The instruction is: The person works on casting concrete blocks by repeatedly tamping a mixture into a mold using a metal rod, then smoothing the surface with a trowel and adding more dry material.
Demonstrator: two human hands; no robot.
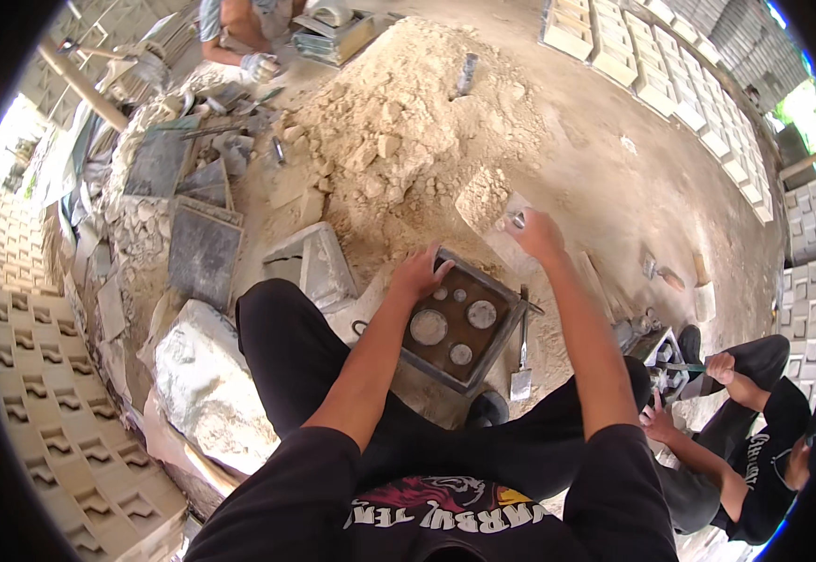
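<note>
As my left hand (pixel 417 275) grasps the square frame (pixel 500 342) by its far corner, nearer me than the sand heap (pixel 399 112), my right hand (pixel 540 236) clasps something metallic (pixel 519 221), perhaps a scoop handle, beside the heap; I'm likely gathering material, so filling calls for even pouring.

Looks like a rough, dusty workshop, likely for moulding or casting. Has a big pale sandy heap (pixel 417 122) on bare floor (pixel 614 178). Left of heap: dark flat slabs (pixel 204 248), farther out stacked patterned blocks (pixel 89 440). Right of heap: rows of cream hollow blocks (pixel 652 75), corrugated sheeting (pixel 755 47) beyond. Below heap: square frame (pixel 415 361) with round discs (pixel 429 327). Lower right of heap: co-worker (pixel 764 478), busy too.
</note>
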